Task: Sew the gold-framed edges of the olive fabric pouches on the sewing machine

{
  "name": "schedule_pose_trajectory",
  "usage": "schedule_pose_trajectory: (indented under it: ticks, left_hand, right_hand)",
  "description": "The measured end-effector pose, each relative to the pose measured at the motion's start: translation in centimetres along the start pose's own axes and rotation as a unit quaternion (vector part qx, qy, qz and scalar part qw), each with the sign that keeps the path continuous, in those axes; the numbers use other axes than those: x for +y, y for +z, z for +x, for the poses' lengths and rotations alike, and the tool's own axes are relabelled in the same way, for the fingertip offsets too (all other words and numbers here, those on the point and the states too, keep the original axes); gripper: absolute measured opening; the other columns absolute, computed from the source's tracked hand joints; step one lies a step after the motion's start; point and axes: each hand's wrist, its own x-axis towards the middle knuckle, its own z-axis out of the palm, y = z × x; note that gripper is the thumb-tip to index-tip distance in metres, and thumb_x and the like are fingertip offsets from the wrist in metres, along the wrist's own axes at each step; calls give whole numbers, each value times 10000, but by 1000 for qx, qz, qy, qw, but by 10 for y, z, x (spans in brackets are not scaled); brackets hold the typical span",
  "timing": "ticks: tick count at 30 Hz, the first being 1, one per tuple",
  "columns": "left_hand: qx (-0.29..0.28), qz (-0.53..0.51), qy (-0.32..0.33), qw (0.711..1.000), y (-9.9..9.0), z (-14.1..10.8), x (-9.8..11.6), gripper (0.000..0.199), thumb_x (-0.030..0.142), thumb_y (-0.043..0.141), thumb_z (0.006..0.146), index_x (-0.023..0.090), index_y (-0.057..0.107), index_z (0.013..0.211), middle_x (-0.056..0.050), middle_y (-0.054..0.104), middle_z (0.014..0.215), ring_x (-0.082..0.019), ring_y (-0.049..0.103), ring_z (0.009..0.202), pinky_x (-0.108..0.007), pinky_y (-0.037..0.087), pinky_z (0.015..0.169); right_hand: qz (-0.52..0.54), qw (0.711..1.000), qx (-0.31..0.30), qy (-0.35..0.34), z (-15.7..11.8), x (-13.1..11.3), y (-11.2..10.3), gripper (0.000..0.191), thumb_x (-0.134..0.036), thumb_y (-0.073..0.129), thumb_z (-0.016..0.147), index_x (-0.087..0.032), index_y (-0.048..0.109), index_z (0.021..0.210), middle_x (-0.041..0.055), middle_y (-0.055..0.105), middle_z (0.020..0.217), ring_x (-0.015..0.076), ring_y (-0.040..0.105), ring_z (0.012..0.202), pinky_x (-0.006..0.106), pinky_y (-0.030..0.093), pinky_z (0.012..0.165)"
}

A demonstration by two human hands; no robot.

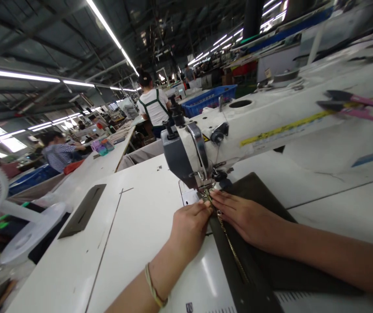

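A dark olive fabric panel (254, 191) with a gold-toothed zipper (234, 250) lies under the presser foot of a white sewing machine (186, 152). My left hand (191, 226) is at the near left edge of the panel, its fingers bent and pressed together close to the needle; what they pinch looks like the panel's edge. With fingers stretched out flat, my right hand (248, 215) rests on top of the panel, right of the zipper. Both sets of fingertips are close to the presser foot, whose contact with the fabric is partly hidden.
Pink-handled thread snips (359, 105) lie on the machine arm. Another dark panel (82, 211) with a slit lies on the table's left. A white fan (23, 234) stands at the far left. Beyond are a blue crate (209, 100) and a person in a white shirt (154, 106).
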Motion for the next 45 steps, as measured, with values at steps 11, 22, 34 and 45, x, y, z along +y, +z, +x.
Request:
schedule_pose_trajectory:
  ticks: [11,22,34,45]
  left_hand:
    - [-12,36,-34,999,3,-1,3,191,125,465,904,154,654,901,-79,704,903,-185,683,809,-316,594,738]
    - [-87,99,-45,990,-3,-3,17,148,129,574,808,143,622,948,-82,672,928,-230,660,772,-368,592,686]
    - [-12,46,-52,998,4,-31,36,192,132,505,883,135,607,1046,-88,657,1145,-199,628,1048,-327,508,969]
    - [-33,33,-86,995,-1,-26,35,186,124,568,852,172,638,1017,-60,675,1112,-189,646,1011,-332,554,894]
  right_hand:
    - [24,1000,-3,-15,1,8,0,377,-113,346,912,-28,574,1199,195,573,1255,244,529,1187,393,471,989]
    - [78,996,25,46,-5,-12,-13,222,-152,431,868,-161,602,1010,113,636,1040,221,596,968,410,527,847]
    - [-90,979,140,-122,-53,-52,-35,386,-233,457,757,-123,640,1078,105,669,1112,219,632,970,292,544,777]
    - [-76,985,132,-76,-32,-65,-44,404,-2,310,791,-128,693,814,94,711,850,184,640,813,285,541,717]
